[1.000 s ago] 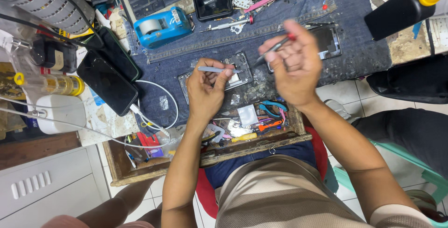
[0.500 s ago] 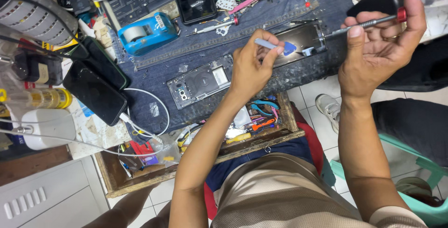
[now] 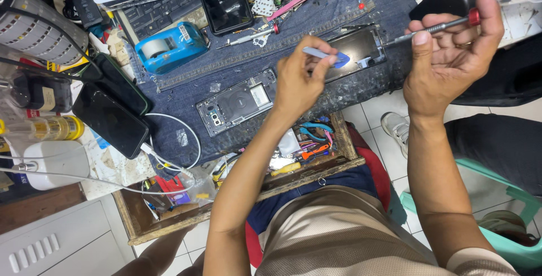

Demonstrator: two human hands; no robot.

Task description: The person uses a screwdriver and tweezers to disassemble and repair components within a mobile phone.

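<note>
I see the opened phone (image 3: 237,102) lying face down on the denim mat (image 3: 361,5), its back off and its coil and camera cluster bare, just left of my left hand (image 3: 299,81). That hand pinches a blue pick (image 3: 330,57) between thumb and fingers, tip aimed at the panel (image 3: 361,47) lying beside the phone, further up the mat. My right hand (image 3: 451,55) is lifted clear of the mat and closed round a slim screwdriver (image 3: 435,26) with a red cap, the shaft running under my thumb.

To do this well I judge the pick should go in flat and shallow along the panel's edge, sliding, not levering, since glass of this kind would crack under a twist. The driver I would keep well off the bare board while the other hand works.

The mat covers a small crowded bench. A blue tape dispenser (image 3: 169,47) sits up left, pink tweezers (image 3: 293,2) and a second small driver (image 3: 248,37) above the phone. Two dark phones (image 3: 110,119) lie at the left edge, one trailing a white cable (image 3: 180,140). Below the mat an open wooden drawer (image 3: 169,219) holds cutters and loose bits. The floor is pale tile; a teal chair (image 3: 497,197) stands to my right, with a sandalled foot (image 3: 395,129) of someone nearby
</note>
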